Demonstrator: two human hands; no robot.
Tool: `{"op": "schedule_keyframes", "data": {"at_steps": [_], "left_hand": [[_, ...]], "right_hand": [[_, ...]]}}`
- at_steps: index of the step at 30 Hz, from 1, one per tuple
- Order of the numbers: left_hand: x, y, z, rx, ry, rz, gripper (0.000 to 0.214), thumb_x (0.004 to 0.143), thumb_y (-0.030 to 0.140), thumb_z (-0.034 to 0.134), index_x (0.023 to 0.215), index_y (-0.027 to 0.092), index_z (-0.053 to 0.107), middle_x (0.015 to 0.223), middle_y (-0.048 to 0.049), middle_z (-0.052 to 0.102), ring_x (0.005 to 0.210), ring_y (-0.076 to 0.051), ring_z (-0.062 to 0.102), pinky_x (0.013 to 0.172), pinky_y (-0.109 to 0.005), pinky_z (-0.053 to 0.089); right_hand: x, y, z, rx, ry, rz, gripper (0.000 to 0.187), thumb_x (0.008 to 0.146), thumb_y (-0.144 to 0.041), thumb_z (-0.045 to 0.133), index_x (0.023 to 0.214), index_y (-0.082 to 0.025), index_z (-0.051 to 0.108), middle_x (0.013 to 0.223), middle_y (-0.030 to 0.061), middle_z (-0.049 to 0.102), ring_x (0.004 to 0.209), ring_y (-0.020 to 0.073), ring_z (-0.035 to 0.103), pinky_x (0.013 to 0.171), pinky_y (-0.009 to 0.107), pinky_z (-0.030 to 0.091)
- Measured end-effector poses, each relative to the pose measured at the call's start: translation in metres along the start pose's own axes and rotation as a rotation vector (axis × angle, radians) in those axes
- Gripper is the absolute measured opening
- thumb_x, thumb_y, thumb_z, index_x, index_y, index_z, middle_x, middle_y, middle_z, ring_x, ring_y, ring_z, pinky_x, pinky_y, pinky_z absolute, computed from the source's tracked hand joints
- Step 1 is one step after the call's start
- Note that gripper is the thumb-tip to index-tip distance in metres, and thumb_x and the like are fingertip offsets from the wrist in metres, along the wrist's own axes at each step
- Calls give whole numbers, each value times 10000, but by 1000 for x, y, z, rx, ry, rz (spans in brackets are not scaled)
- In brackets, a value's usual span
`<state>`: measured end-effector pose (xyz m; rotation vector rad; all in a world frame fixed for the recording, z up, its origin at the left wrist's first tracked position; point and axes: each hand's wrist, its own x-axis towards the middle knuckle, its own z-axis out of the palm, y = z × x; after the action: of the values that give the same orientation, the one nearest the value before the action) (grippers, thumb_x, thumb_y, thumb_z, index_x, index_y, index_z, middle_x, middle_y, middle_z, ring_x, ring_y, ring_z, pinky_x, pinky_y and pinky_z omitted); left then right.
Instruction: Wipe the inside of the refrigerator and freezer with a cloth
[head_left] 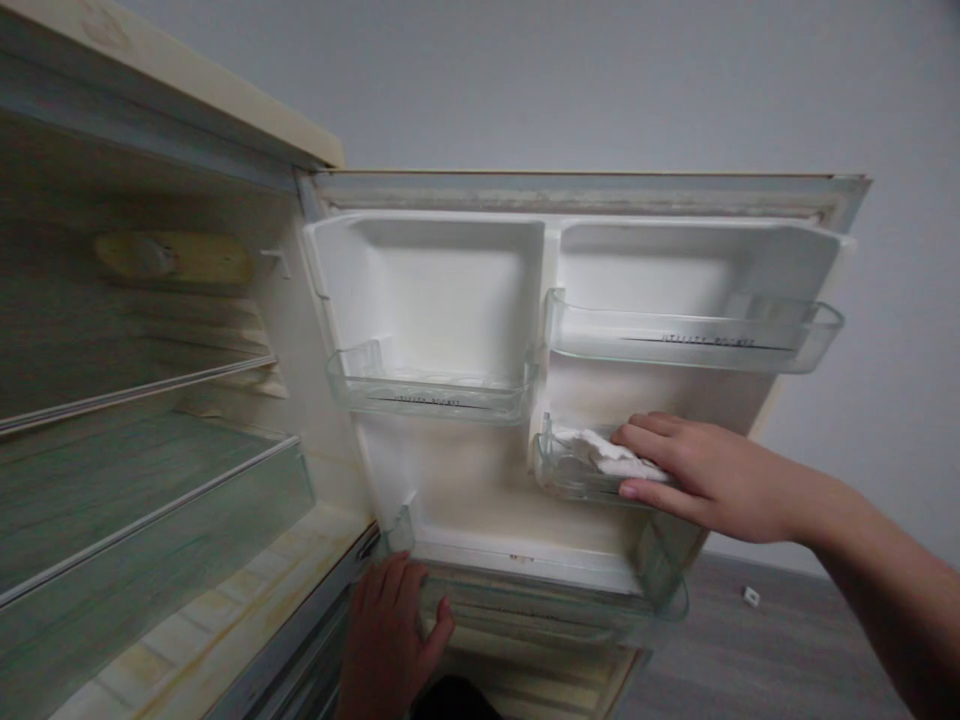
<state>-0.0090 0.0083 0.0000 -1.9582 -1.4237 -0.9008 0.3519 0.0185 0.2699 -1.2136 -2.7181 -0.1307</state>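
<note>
My right hand [694, 470] presses a crumpled white cloth [600, 452] into the small clear door bin [577, 485] at the middle right of the open fridge door. Its fingers lie over the cloth, and the thumb is at the bin's front wall. Lower down, my left hand [394, 625] rests by the left end of the wide bottom door bin [540, 600], fingertips at its rim and thumb held apart. It holds no loose object that I can see. The cloth's far end lies inside the small bin, and part of it is hidden under my right fingers.
Two more clear bins, an upper left one [435, 395] and an upper right one [690, 335], hang on the fridge door [457, 290]. To the left is the fridge interior with glass shelves [150, 520] and a yellowed lamp cover [217, 257]. A small white object [751, 597] lies on the grey floor [727, 660].
</note>
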Motion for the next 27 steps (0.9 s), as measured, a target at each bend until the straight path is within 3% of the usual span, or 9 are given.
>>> {"op": "schedule_keyframes", "data": {"at_steps": [14,20,27], "left_hand": [[-1,13,-7,-18,12,8,230,877,364,619,988,167,580,1000,-123,614,987,-315,566,898,-500,470],[-2,12,-5,-27,18,-8,235,881,366,608,1005,168,588,1032,-133,624,1024,-318,573,911,-485,464],[-3,13,-7,-25,-8,-22,238,878,379,613,990,171,587,1030,-132,622,1030,-325,570,917,-488,461]], "right_hand": [[-6,4,9,-89,127,180,507,923,-671,468,1091,-213,607,978,93,680,868,252,635,720,319,429],[-7,5,12,-107,162,182,523,903,-678,497,1113,-216,622,964,93,687,854,253,642,719,321,435],[-7,11,5,95,129,144,445,956,-614,438,1013,-216,630,915,59,680,792,211,615,682,302,429]]}}
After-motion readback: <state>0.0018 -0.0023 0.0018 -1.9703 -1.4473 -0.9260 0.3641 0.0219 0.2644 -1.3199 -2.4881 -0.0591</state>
